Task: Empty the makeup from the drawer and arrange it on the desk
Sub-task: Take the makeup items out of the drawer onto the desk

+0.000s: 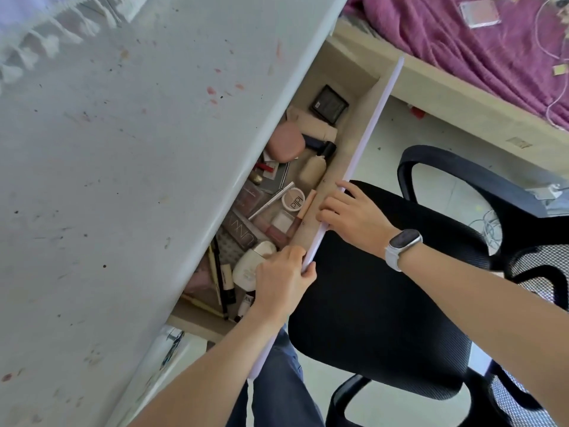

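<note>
The drawer (363,84) under the white desk (123,149) is partly pulled out. Its thin white front panel (374,118) runs diagonally. My left hand (281,280) grips the panel's top edge near its lower part. My right hand (351,215) grips the same edge a little higher up, a smartwatch on its wrist. Inside lie several makeup items: a black square compact (329,103), a pink oval case (284,143), a beige foundation bottle (312,169), a round white compact (293,201), a white cushion case (249,263), pencils (220,282) and palettes (243,232).
A black mesh office chair (400,288) stands right behind the drawer front, close to my hands. A bed with a purple blanket (462,35) lies at the upper right. The desk top is stained and bare in view. White cables (489,226) lie on the floor.
</note>
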Tool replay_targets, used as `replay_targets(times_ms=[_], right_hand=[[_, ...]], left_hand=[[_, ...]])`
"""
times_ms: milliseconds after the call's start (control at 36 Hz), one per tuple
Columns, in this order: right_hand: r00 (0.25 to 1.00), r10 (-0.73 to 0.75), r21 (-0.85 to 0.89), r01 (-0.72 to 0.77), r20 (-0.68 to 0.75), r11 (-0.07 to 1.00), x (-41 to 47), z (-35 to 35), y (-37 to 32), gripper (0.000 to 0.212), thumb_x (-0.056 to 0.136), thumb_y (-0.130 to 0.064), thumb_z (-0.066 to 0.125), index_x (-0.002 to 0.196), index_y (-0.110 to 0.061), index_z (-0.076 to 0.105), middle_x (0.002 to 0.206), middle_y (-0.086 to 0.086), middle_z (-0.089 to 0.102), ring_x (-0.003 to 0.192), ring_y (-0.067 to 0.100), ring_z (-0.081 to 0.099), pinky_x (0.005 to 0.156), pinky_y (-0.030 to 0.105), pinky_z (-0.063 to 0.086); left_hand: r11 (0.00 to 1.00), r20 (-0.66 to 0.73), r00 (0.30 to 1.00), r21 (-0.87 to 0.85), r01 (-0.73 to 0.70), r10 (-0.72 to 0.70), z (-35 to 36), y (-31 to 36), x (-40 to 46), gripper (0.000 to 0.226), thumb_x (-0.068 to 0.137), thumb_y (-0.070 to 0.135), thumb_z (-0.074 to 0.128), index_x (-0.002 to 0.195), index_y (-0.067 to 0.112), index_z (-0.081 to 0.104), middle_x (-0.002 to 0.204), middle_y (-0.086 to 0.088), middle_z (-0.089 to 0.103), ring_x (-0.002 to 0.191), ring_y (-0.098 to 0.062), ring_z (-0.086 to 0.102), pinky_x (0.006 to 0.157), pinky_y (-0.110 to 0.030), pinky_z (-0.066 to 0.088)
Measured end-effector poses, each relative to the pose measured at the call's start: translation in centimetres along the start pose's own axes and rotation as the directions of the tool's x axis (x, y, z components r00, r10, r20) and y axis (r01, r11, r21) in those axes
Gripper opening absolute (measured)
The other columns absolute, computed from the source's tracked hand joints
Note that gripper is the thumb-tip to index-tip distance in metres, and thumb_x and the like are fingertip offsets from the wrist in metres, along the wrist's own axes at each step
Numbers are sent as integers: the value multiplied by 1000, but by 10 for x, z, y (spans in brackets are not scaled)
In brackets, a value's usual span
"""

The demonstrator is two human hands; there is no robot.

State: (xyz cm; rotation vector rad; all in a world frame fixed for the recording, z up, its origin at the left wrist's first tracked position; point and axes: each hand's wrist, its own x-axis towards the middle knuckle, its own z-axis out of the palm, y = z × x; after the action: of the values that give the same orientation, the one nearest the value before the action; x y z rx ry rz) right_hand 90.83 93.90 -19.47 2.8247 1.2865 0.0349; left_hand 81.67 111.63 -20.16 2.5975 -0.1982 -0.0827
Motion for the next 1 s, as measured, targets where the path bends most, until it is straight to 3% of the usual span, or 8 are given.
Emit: replay_targets(times_ms=[222, 361, 444, 556, 639, 750, 833, 1000], right_hand=[[1000, 17, 49, -17, -3, 999, -1, 7, -1, 11, 76, -6, 66, 80, -16, 66, 86, 1, 65, 88, 22, 63, 104, 43, 36], [994, 106, 164, -109, 32, 980, -4, -5, -11, 22, 70, 0, 65, 89, -9, 69, 96, 8, 66, 100, 27, 62, 109, 47, 31], [985, 168, 225, -171, 32, 959, -6, -11, -18, 31, 68, 3, 63, 97, -4, 70, 102, 12, 68, 107, 29, 61, 108, 52, 29], [984, 176, 195, -175, 13, 965, 10, -8, -36, 29, 69, 2, 65, 97, -5, 70, 93, 9, 69, 92, 28, 65, 104, 45, 35], [962, 207, 144, -233, 176, 962, 36, 0, -54, 22, 80, -5, 60, 101, -8, 67, 97, 10, 65, 98, 30, 59, 95, 40, 43], [820, 311, 112, -409, 481, 905, 69, 16, -71, 27, 93, -19, 45, 116, -10, 57, 117, 8, 57, 119, 29, 44, 99, 48, 38], [736, 333, 83, -465, 589, 882, 82, 27, -78, 23, 92, -19, 49, 110, -8, 58, 115, 11, 58, 115, 34, 47, 97, 54, 40], [715, 344, 71, -480, 609, 874, 91, 42, -80, 20, 92, -14, 48, 107, -8, 59, 112, 11, 61, 105, 30, 56, 72, 35, 43]], left_hand=[[1000, -3, 1000, 17, -23, 23, 6, -5, -1, 24, 70, 28, 77, 73, 11, 60, 62, 0, 55, 48, -16, 52, 37, -26, 41], [998, 101, 995, -65, 6, 0, -2, -15, -16, 37, 89, 45, 53, 100, 11, 64, 92, -2, 65, 83, -17, 61, 60, -30, 53], [994, 67, 993, -37, 105, -102, -7, -27, -35, 35, 92, 37, 42, 103, 11, 63, 103, -3, 64, 95, -21, 59, 78, -36, 51], [911, 60, 922, 194, 365, -382, -2, -45, -52, 35, 86, 29, 61, 114, 8, 59, 114, -11, 61, 107, -31, 54, 79, -45, 45], [876, 126, 887, 270, 400, -444, 5, -52, -48, 47, 87, 40, 58, 125, 12, 53, 124, -7, 58, 117, -28, 46, 85, -44, 38], [894, 161, 903, 286, 344, -399, 12, -54, -36, 56, 85, 45, 59, 131, 15, 47, 126, -2, 57, 117, -24, 43, 90, -44, 34], [881, 183, 883, 291, 372, -433, 13, -52, -34, 53, 82, 44, 63, 125, 17, 50, 119, -3, 59, 115, -25, 44, 96, -45, 31], [892, 228, 869, 227, 391, -439, 7, -56, -46, 37, 85, 34, 61, 117, 18, 54, 118, -5, 49, 114, -26, 46, 102, -39, 28]])
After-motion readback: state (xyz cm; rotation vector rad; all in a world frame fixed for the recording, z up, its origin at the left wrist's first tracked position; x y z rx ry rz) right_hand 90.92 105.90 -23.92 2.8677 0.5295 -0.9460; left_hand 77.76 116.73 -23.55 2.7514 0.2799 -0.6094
